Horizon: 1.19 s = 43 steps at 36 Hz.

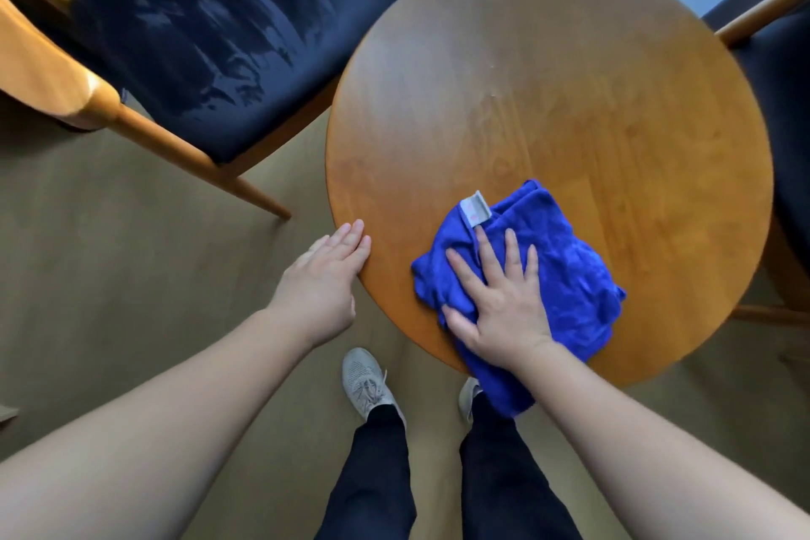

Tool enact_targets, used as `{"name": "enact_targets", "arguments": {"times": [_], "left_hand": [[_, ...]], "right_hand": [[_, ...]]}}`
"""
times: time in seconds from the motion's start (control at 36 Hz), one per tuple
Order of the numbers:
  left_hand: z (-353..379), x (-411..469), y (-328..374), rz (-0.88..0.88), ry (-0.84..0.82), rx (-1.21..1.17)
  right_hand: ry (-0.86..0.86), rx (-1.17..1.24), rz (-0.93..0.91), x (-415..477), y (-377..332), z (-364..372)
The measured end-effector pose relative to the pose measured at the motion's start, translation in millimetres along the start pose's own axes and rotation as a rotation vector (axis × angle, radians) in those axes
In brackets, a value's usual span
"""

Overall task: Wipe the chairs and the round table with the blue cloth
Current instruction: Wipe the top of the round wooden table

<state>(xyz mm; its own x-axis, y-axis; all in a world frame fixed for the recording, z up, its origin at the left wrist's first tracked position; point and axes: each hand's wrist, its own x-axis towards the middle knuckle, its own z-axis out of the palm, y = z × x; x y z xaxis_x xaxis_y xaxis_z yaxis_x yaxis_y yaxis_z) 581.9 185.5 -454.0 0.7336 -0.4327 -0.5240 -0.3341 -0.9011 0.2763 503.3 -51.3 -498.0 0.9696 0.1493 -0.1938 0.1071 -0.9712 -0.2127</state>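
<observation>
The blue cloth [548, 276] lies bunched on the near part of the round table [548, 101], with one fold hanging over the near rim toward our legs and its grey label [474, 208] turned up at the far corner. Our right hand [499, 298] presses flat on it, fingers spread, palm down; it pins the cloth rather than gripping it. Our left hand [326, 276] is open and relaxed, fingers together, resting against the table's left rim and holding nothing.

The tabletop beyond the cloth shows faint dull streaks near the middle, so we judge the table wipe to be under way, with the far half yet to cover. To the left stands a wooden chair with a dark blue seat [228, 35] that shows wet-looking streaks, which suggests it is already wiped. A second chair [780, 70] sits at the right edge, only partly in view.

The risks we see: the overhanging fold may drag the cloth off the rim if our palm lifts. A bunched cloth wipes unevenly and could leave patches. The table looks light, so a hard push could slide it unless our left hand steadies it.
</observation>
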Motion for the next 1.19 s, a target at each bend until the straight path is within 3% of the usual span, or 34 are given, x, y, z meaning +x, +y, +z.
{"name": "enact_targets", "arguments": {"times": [0.33,0.58,0.78,1.19], "left_hand": [[4.9,-2.0,-1.8,0.017,0.016,-0.042],[14.5,-1.0,-6.1,0.043,0.07,-0.068],[18.9,-9.4,-21.1,0.123,0.202,-0.05],[30.8,-55.5,-63.8,-0.013,0.285,-0.089]], "right_hand": [[-0.017,-0.044,0.187,143.9,37.8,-37.2],[-0.009,-0.046,0.334,214.6,23.3,-46.0],[-0.021,-0.057,0.323,206.6,15.2,-44.1],[-0.114,-0.067,0.024,92.0,-68.9,-6.6]]}}
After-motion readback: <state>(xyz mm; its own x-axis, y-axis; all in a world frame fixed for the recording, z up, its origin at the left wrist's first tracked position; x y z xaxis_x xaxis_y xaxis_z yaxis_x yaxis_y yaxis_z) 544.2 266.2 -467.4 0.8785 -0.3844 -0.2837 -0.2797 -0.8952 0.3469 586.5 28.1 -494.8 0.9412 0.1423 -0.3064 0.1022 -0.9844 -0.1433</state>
